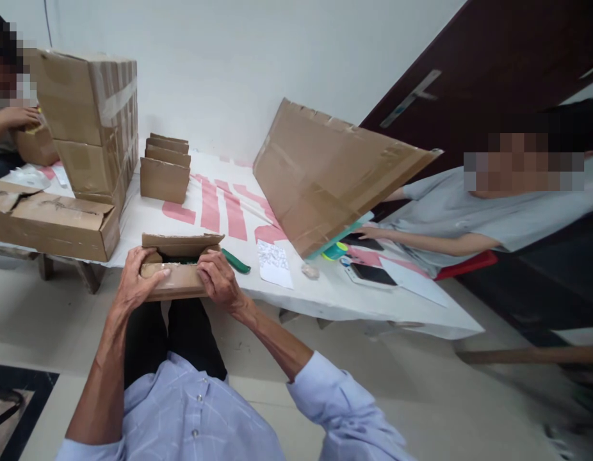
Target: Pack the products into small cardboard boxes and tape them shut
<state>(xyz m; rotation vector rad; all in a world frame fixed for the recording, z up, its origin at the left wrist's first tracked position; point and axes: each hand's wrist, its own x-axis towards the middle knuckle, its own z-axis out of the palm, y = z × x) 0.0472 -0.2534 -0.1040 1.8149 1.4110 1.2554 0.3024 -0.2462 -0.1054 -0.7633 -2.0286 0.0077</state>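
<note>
A small cardboard box (181, 291) with its far flap raised stands at the table's near edge, above my lap. My left hand (139, 278) grips its left end, thumb lying over the top of the near side. At the other end, my right hand (220, 278) has its fingers curled on the upper right corner. Between the hands the box's opening shows a dark inside; what lies in it I cannot make out. Just right of my right hand lies a green-handled tool (235, 261), partly hidden, its kind unclear.
Stacked cardboard boxes (80, 121) and a long box (51, 224) stand left. Folded cardboard pieces (165, 179) stand behind. A large cardboard sheet (339, 173) leans upright before a person in grey (450, 218). Phone (373, 274) and printed paper (274, 262) lie right. Another person's hand (20, 117) is far left.
</note>
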